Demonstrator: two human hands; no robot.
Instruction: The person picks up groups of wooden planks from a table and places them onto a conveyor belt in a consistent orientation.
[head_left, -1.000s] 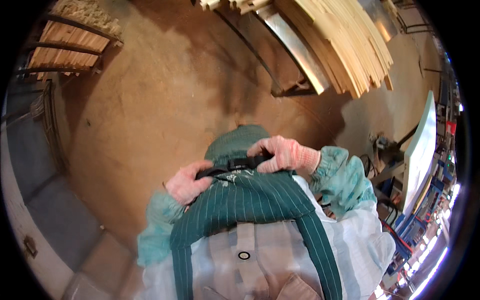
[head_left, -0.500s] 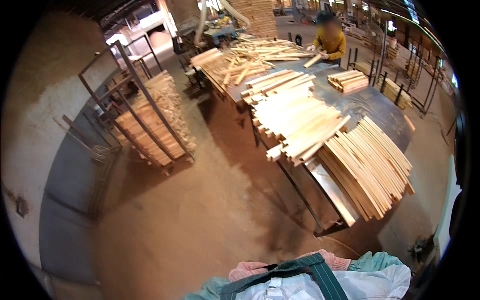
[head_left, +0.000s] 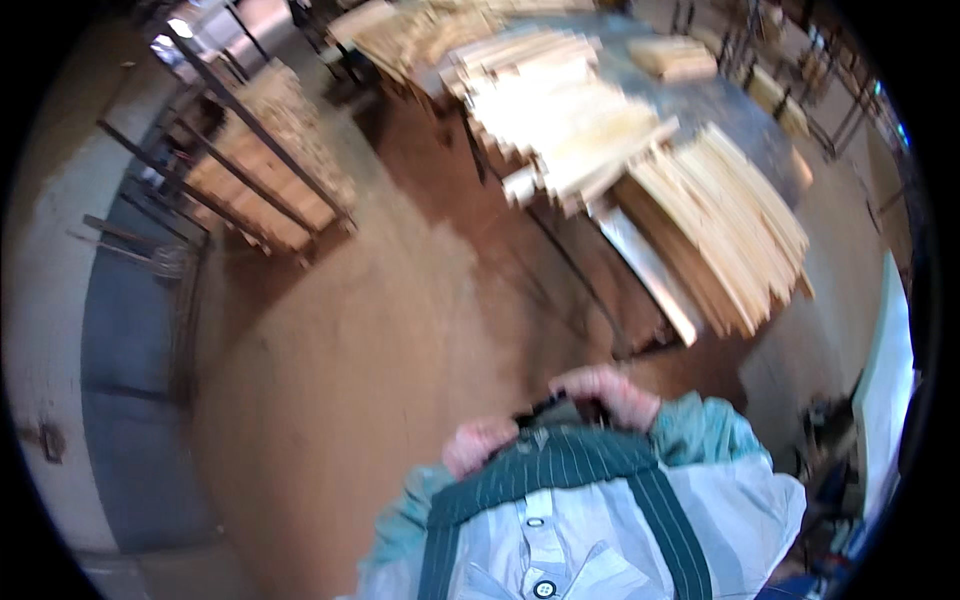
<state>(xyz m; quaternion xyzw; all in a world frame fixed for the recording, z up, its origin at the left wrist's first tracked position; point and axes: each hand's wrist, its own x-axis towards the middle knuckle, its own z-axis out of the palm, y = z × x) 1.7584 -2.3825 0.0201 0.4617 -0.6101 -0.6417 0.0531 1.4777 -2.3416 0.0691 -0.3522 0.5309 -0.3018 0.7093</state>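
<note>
My left hand point(head_left: 480, 443) and my right hand point(head_left: 610, 395), both in pinkish gloves, are in front of my waist, just past the edge of a dark green pinstriped apron point(head_left: 560, 455). Their fingers look curled inward, but motion blurs them. Between them, a black object point(head_left: 545, 408) shows in part at the apron's edge; its kind is not clear. Green sleeves cover both forearms. Beyond my right hand, a stack of long wooden strips point(head_left: 715, 225) lies on the near end of a metal-topped table point(head_left: 645, 270).
More pale wooden strips point(head_left: 560, 110) are heaped farther along the table, with a small bundle point(head_left: 672, 58) behind. At left, a metal rack point(head_left: 255, 130) holds stacked wood point(head_left: 265, 190) beside the wall point(head_left: 50, 330). Brown floor point(head_left: 340, 400) lies between rack and table.
The view has tipped downward, so the table and rack sit higher and the co-worker is out of sight. Both my hands now show more fully at my waist.
</note>
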